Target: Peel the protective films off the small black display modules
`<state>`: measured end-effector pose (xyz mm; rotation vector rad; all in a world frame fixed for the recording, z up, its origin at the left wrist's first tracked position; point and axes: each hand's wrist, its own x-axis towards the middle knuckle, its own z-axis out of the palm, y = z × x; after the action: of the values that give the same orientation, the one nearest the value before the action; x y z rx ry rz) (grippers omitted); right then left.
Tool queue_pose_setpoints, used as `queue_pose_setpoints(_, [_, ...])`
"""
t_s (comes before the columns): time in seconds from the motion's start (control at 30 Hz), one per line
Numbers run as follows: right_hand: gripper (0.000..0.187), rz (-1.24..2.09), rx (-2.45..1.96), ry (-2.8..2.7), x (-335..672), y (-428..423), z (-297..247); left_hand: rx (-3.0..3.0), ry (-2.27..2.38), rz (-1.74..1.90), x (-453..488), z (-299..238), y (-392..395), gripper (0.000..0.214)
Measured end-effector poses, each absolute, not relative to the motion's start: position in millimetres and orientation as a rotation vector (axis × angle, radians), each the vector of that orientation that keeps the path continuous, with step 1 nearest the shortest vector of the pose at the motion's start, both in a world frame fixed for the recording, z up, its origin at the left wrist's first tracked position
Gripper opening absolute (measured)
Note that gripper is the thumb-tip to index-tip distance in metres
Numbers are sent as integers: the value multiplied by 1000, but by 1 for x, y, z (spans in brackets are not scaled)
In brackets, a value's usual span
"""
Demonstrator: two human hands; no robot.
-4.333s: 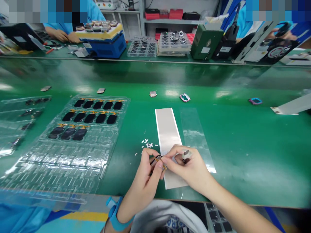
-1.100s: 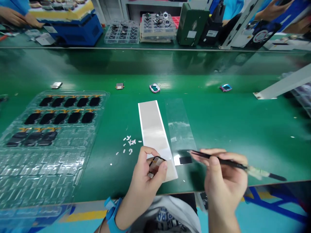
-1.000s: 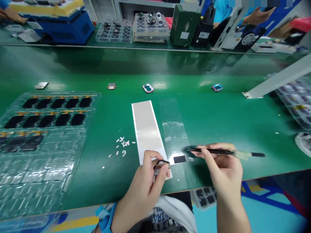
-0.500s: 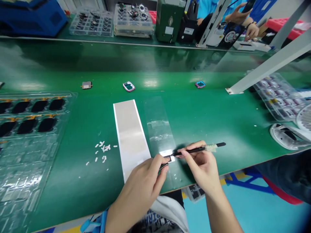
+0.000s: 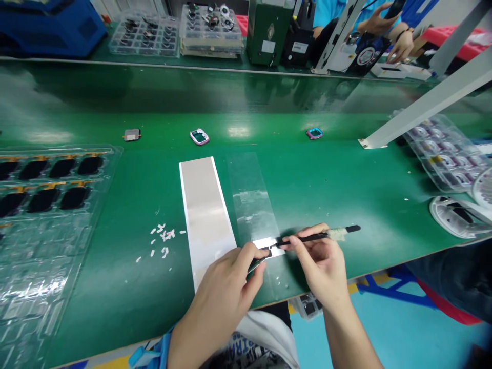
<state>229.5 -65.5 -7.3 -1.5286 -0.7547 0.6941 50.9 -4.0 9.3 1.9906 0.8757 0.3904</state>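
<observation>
My left hand (image 5: 227, 279) is closed, with thumb and index finger pinching a small dark flat part (image 5: 255, 264). In my right hand (image 5: 321, 253) lies a slim black pointed tool (image 5: 315, 237), wrapped in pale tape near its rear end. Its tip meets the dark part's edge by my left fingertip; exact contact is too small to tell. Beneath the fingertips a white label piece (image 5: 277, 251) rests on a clear plastic strip (image 5: 251, 197). Just left of this lies a long beige-and-white sheet (image 5: 207, 205), partly covered by my left hand.
White scraps (image 5: 166, 234) are scattered left of the sheet. A clear tray (image 5: 73, 246) holds several black screens. Two watch cases (image 5: 199, 137) and a grey part (image 5: 132, 135) lie farther back. A white post (image 5: 426, 100) slants at right. Beyond the shelf, another person's hands (image 5: 400, 47) show.
Both hands stay at the same spot with the same things in them. The dark part is tilted slightly differently, and the tool has shifted a little to the right.
</observation>
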Motion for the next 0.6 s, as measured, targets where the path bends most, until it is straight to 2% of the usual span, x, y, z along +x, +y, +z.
queue_pose_setpoints(0.17, [18, 623, -1424, -638, 228, -67, -1, 1846, 959, 482, 50, 9, -3, 7])
queue_pose_setpoints(0.33, [13, 584, -1195, -707, 202, -70, 16, 1678, 863, 567, 42, 11, -4, 26])
queue_pose_setpoints(0.6, [20, 545, -990, -846, 158, -55, 36, 1722, 904, 608, 41, 13, -2, 35])
